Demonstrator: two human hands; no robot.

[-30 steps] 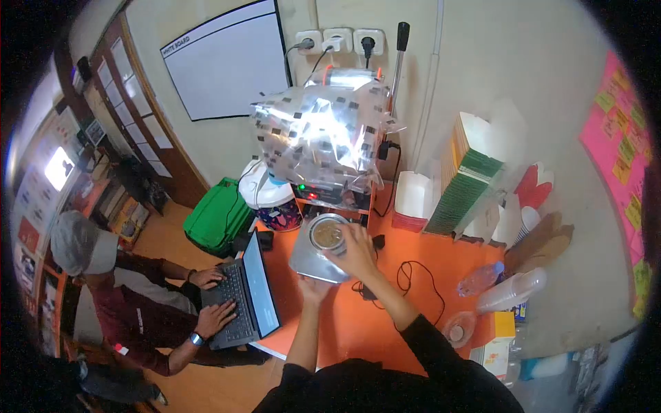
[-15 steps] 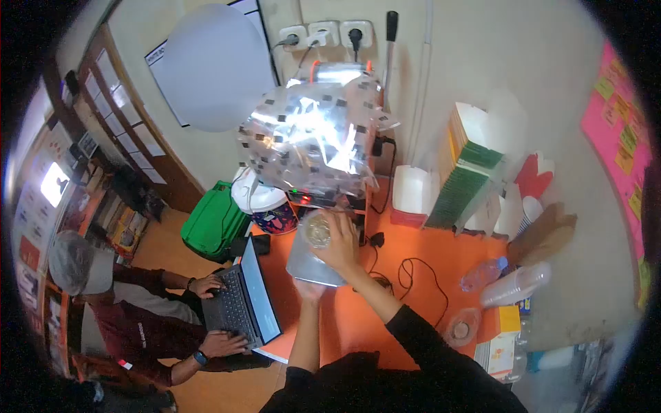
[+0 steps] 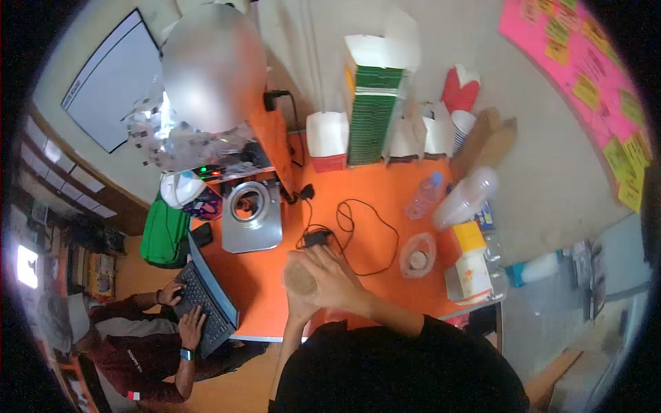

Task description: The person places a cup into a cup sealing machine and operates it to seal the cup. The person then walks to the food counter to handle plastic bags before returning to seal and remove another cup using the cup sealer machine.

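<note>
A clear plastic cup with light brown contents is held over the front part of the orange table. My right hand wraps round its right side, the fingers bent over the far rim. Beneath the cup, my left hand grips from the near side; most of its fingers are hidden by the cup. Farther left, a silver metal plate with a round ring juts out from an orange machine and holds no cup. A black adapter with a coiled cable lies just beyond my hands.
At left a person types on a laptop. Along the wall stand stacked green boxes and a white-and-red paper box. A plastic bottle, stacked clear cups and an open plastic bag are at right.
The cup has left the metal plate's ring and come toward my body, to the right. My left hand has let go of the plate and moved to the cup. The view has turned right.
</note>
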